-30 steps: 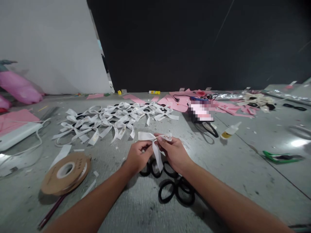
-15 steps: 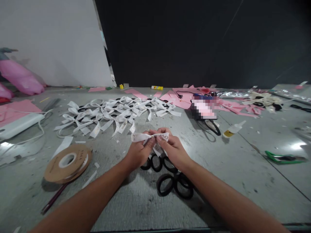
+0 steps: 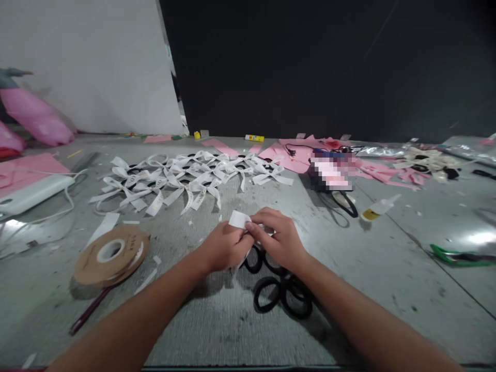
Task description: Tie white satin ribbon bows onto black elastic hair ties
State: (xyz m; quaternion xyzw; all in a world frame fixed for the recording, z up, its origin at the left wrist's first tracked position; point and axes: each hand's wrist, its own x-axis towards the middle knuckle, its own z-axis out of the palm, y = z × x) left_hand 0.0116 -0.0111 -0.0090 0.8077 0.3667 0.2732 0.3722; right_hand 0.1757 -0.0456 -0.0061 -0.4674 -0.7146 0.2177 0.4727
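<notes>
A white printed ribbon [image 3: 239,219] is pinched between my two hands, with one end sticking up above the fingers. My left hand [image 3: 228,245] grips it from the left, and my right hand [image 3: 277,237] closes on it from the right, thumb and fingers together. The fingers hide most of the ribbon's middle. Just below the hands, several black hair ties [image 3: 267,295] lie on the grey table. Beyond them spreads a group of white ribbon bows [image 3: 182,178] on black hair ties. To the left rests a cardboard ribbon spool [image 3: 93,263].
A dark reddish pen-like stick [image 3: 91,310] lies by the spool. On the right are a small glue bottle [image 3: 382,207] and a green-handled tool [image 3: 461,256]. Pink sheets [image 3: 294,160] and a dark wall [image 3: 329,67] stand at the back; a white power strip [image 3: 36,196] sits left.
The ribbon was stretched sideways with print facing me; now it is folded, with one blank white end up. My left hand has turned and lowered slightly, and the hands stay together.
</notes>
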